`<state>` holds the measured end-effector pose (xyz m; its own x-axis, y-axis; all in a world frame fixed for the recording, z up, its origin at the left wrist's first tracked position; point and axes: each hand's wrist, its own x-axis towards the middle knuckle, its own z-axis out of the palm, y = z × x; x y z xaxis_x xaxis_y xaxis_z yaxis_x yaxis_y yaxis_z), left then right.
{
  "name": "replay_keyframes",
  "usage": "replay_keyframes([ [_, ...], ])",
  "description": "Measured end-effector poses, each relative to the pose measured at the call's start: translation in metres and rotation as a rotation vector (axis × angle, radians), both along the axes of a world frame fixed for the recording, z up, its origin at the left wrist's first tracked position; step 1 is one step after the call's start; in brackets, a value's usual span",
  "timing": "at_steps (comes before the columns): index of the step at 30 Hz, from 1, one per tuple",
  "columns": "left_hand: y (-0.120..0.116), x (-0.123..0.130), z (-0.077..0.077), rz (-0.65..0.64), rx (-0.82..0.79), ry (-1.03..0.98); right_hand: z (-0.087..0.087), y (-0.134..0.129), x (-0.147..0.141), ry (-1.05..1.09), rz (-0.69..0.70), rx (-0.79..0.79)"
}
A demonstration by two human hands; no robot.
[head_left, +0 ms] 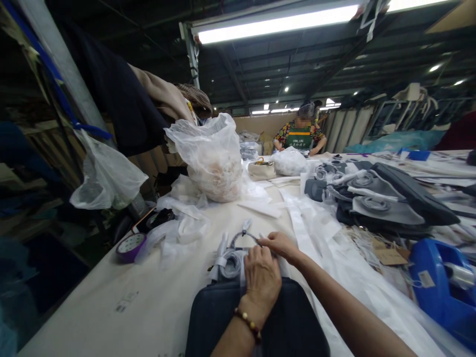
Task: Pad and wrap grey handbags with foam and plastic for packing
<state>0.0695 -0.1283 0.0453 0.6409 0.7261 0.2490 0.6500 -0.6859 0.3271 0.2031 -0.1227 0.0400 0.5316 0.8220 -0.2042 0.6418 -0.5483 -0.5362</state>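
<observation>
A dark bag [211,312] lies flat on the table in front of me. A coil wrapped in clear plastic [230,264] sits at its far end, with a whitish strip around it. My left hand [262,270], a beaded bracelet at its wrist, rests over that far end to the right of the coil. Its fingers are curled down, and what they grip is hidden. Beyond it, my right hand [279,245] pinches the right side of a thin dark handle loop [235,239], which has a bit of clear plastic tied at its top.
A purple tape roll [131,247] stands at the table's left edge. Behind is a full plastic bag [215,168]. Stacked dark bags [386,198] and a blue tape dispenser [442,292] are on the right. A co-worker [300,134] is across the table.
</observation>
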Motion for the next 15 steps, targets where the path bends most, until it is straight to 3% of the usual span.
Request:
replay_keyframes([
  [6, -0.022, 0.032, -0.011, 0.116, -0.051, 0.037, 0.004, 0.006, 0.000, 0.011, 0.014, -0.040],
  [15, -0.019, 0.030, -0.015, 0.130, -0.126, 0.081, -0.007, 0.008, -0.003, -0.029, -0.076, -0.042],
])
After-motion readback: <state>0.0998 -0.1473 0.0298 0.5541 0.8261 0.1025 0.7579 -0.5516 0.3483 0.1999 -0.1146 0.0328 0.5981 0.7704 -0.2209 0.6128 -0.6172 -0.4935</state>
